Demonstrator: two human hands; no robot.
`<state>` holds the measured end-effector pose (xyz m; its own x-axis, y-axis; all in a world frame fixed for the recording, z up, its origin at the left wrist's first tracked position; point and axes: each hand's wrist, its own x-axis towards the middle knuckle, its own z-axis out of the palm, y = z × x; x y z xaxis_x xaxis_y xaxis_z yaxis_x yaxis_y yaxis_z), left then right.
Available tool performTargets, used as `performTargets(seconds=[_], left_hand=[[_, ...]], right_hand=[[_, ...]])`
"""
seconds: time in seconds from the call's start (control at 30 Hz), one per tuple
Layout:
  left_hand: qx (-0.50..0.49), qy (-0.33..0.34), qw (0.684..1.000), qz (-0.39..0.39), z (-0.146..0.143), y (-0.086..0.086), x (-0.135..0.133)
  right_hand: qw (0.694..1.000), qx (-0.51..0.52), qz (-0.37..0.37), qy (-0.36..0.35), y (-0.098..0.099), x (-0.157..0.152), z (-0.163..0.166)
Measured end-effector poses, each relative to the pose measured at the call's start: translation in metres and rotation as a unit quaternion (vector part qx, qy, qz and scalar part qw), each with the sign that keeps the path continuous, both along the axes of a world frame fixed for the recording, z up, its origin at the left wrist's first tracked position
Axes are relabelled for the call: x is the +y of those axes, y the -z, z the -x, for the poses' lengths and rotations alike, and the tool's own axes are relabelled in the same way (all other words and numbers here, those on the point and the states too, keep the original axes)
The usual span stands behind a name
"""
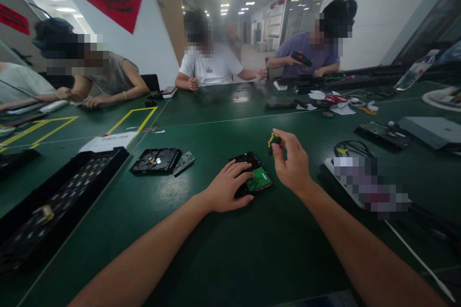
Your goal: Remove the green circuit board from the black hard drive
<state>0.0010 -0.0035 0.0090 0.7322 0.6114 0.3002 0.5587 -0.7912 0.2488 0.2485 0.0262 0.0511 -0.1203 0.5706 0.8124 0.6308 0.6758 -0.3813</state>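
Observation:
A hard drive with a green circuit board lies on the table, circuit board facing up. My left hand rests across its left part, fingers spread over the top and thumb along the near edge, holding it against the table. Part of the drive is hidden under that hand. Just to the right, my right hand is closed around the yellow-and-black handle of a screwdriver. The screwdriver is tilted, its thin shaft running down to the far right side of the circuit board. Whether the tip sits in a screw I cannot tell.
Left of the drive lie an opened black drive case, a loose circuit board and a long black tray. To the right are a pixelated white-edged object, another drive and a grey box. Several people sit opposite.

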Motion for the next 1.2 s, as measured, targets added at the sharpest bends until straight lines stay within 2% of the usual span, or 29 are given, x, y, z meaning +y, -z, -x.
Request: performTargets(seconds=[0.13, 0.37, 0.77, 1.03, 1.2], left_hand=[[-0.001, 0.001, 1.0, 0.001, -0.0002, -0.001, -0.0001], [0.0, 0.002, 1.0, 0.0, -0.0001, -0.0013, -0.0001], [0.001, 0.002, 1.0, 0.001, -0.0002, -0.0002, 0.0007], [-0.002, 0.003, 1.0, -0.004, -0.001, -0.0021, -0.0005], [0.001, 0.0, 1.0, -0.004, -0.0006, -0.001, -0.0002]], right_hand=[[1.0, 0.002, 0.017, -0.013, -0.0005, -0.0015, 0.0013], [1.0, 0.005, -0.008, 0.001, -0.008, -0.007, 0.002], [1.0, 0.003, 0.01, -0.017, -0.0022, -0.0014, 0.0006], [1.0, -0.01, -0.011, 0.0, -0.0057, -0.0044, 0.002], [1.0, -0.003, 0.01, -0.01, -0.0033, -0.0035, 0.0021]])
